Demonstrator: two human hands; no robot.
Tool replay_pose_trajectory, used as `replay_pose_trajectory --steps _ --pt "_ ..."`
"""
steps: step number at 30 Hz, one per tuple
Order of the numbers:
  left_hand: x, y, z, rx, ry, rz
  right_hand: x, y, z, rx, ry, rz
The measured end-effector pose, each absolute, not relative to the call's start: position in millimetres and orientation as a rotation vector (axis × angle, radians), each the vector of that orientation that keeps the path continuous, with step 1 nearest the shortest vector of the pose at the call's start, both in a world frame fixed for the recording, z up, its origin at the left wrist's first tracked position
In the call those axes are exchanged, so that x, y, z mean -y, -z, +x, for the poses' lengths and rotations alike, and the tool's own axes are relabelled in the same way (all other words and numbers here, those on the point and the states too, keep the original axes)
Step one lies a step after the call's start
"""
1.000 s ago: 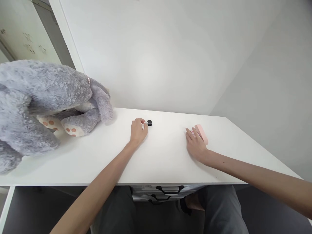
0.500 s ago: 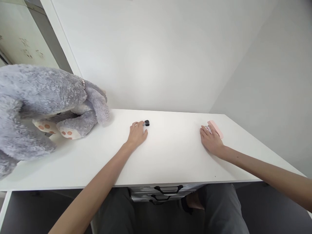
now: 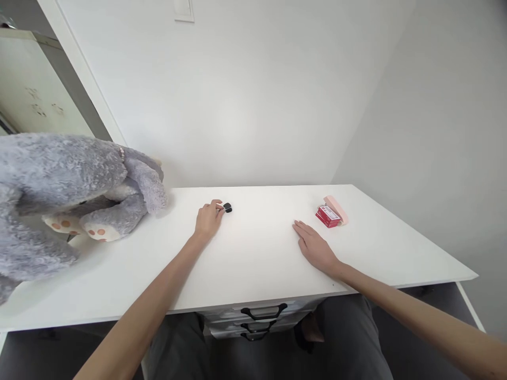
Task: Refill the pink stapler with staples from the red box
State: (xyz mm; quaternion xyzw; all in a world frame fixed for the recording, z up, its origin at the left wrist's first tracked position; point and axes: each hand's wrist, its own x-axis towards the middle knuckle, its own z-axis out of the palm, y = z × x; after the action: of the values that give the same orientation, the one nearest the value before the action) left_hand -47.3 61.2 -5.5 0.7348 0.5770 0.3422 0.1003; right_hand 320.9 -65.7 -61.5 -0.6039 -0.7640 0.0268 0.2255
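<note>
My left hand (image 3: 208,219) rests on the white desk left of the middle. Its thumb and index finger pinch the thin silver end of a small black binder clip (image 3: 227,207), which sticks out to the right of the fingertips. Flat on the desk lies my right hand (image 3: 316,248), fingers stretched out and holding nothing. Just beyond it, to the upper right, is a small red-and-white box (image 3: 328,216), apart from the fingers. A pink oblong object (image 3: 336,210) sits close behind that box, partly hidden by it.
A large grey plush toy (image 3: 75,174) takes up the left end of the white desk (image 3: 257,274). Behind the desk rises a white wall (image 3: 237,105), with a grey wall on the right. Drawers with black handles (image 3: 263,314) are under the front edge.
My right hand has come off the red-and-white box and moved left and nearer, uncovering it. The left fingers have closed into a pinch at the binder clip. The view has shifted slightly.
</note>
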Motion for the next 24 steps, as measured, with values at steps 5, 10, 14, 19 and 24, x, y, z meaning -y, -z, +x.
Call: replay_pose_trajectory --steps 5,10,14,19,24 --pt "-50.6 4.2 -49.6 -1.701 -1.126 1.986 67.0 52.7 313.1 2.091 -0.050 -1.673" --pt "-33.4 2.8 -51.8 -1.713 -1.289 1.692 67.1 50.7 309.0 2.082 -0.029 -1.675" --pt "-12.0 5.4 -50.3 -1.630 -1.400 1.526 65.7 53.0 307.2 2.059 -0.014 -1.657" --pt "22.8 10.4 -40.9 -1.448 -1.442 1.434 65.0 55.8 305.2 2.036 0.000 -1.696" --pt "54.7 11.6 -29.5 -1.305 -1.482 1.340 66.1 56.8 303.0 2.020 -0.006 -1.727"
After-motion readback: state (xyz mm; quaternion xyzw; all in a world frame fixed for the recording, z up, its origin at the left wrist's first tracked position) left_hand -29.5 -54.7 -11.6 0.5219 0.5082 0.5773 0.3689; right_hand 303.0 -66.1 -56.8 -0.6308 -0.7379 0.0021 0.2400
